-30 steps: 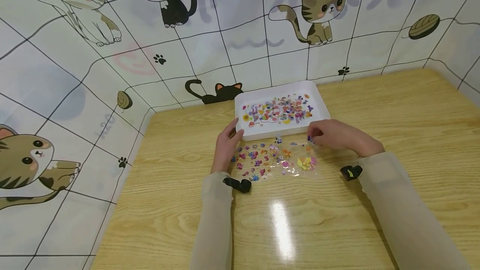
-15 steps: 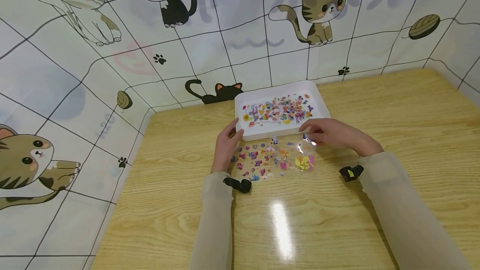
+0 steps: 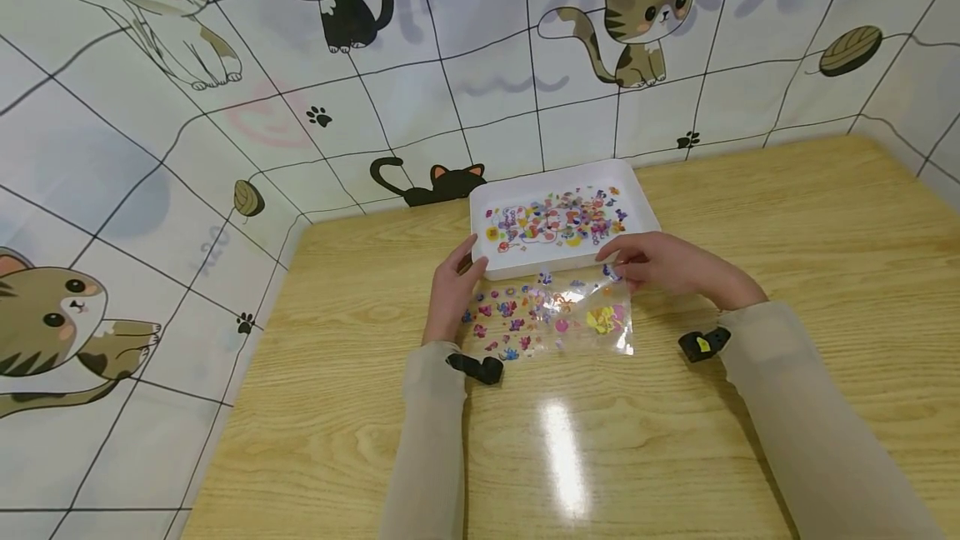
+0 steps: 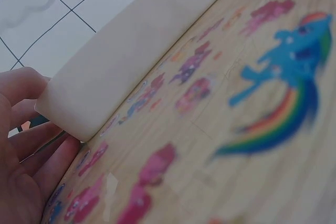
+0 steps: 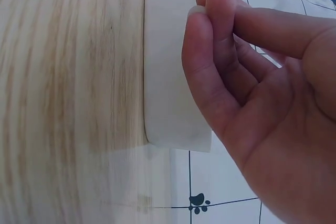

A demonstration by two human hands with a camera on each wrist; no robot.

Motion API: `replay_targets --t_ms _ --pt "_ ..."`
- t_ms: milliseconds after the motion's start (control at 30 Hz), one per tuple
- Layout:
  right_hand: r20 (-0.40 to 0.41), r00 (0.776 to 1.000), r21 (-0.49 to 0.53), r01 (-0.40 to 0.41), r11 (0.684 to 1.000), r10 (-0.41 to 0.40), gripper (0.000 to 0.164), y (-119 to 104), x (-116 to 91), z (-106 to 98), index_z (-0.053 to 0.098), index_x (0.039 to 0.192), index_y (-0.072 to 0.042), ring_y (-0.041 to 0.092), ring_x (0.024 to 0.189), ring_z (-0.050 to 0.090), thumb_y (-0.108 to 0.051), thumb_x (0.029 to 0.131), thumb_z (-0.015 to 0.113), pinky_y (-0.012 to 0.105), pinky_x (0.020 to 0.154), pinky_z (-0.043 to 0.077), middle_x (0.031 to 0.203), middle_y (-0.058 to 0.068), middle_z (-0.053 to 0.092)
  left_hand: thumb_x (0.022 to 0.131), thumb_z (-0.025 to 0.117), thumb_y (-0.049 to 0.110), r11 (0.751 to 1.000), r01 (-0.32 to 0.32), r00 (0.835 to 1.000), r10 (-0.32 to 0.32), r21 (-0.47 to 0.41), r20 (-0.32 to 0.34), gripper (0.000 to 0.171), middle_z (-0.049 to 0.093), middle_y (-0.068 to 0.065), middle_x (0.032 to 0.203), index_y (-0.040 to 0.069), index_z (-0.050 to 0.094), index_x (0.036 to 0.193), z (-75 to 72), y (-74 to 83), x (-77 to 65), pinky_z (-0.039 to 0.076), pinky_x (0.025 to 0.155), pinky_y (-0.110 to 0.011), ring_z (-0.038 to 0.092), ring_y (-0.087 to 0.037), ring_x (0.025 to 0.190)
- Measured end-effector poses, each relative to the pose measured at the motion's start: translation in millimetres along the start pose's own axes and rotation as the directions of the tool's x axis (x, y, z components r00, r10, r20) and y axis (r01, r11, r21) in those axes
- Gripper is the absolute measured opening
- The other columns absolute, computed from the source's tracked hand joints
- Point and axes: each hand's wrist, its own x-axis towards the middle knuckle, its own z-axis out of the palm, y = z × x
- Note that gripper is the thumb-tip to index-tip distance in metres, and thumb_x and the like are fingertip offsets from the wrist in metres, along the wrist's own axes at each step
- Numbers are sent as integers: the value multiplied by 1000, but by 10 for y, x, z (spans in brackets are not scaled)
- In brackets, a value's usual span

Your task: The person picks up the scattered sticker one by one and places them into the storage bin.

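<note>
A clear sticker sheet [image 3: 517, 325] with small colourful figures lies in front of a white tray [image 3: 551, 265]. My right hand [image 3: 660, 265] pinches the sheet's far right corner, near the tray's front wall. The sheet's right part is raised and catches the light. In the right wrist view, the right hand's [image 5: 252, 77] thumb and fingertips meet beside the tray wall [image 5: 170, 77]. With thumb and fingers around the tray's near left corner, my left hand [image 3: 452, 286] holds it. A blue pony with a rainbow tail [image 4: 283, 77] shows large on the sheet in the left wrist view.
Many small colourful stickers [image 3: 555, 219] lie inside the tray, which stands at the back of the wooden table [image 3: 337, 407]. Behind it rises a wall [image 3: 495, 107] with cat drawings. Each wrist carries a black camera [image 3: 480, 370].
My right hand has moved slightly left and up with the sheet's corner. The sheet's right part has lifted and shifted left. My left hand has stayed at the tray corner.
</note>
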Motion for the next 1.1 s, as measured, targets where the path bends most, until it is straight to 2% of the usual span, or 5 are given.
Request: replay_targets --t_ms 300,400,733,867,1100 --pt "2 1000 55 -15 998 15 30 -24 -4 -10 50 123 -7 27 77 56 -12 94 43 40 70 47 78 8 57 86 56 38 1000 13 1000 -13 8 0 42 44 8 131 41 45 127 -4 7 -3 35 96 -32 41 -9 118" --pt "-5 1000 87 -15 996 16 30 -19 4 -12 50 123 -7 29 79 56 -9 94 42 41 73 47 81 9 58 86 56 38 1000 8 1000 -8 3 4 42 44 6 132 42 45 126 -6 0 -2 35 96 -32 41 -9 118" --pt "-51 999 149 1 989 6 36 1 41 0 44 128 -15 23 78 58 -8 92 46 42 75 48 99 12 55 87 56 34 1000 -8 1000 8 -13 5 43 44 6 132 37 45 129 8 -6 -6 35 97 -33 42 -11 118" --pt "-42 999 160 9 987 -2 29 1 34 7 51 122 -13 25 80 58 -11 93 46 43 75 48 99 12 55 87 55 34 1000 -7 1000 7 -20 -1 43 44 5 132 37 45 129 8 -8 -10 35 96 -33 42 -11 117" --pt "-89 996 137 -15 991 28 20 -5 40 20 60 108 -10 26 80 58 -15 92 48 42 75 45 87 9 61 87 55 35 1000 -1 1000 1 -20 -2 42 44 5 132 39 45 128 7 -13 -11 35 96 -32 42 -10 117"
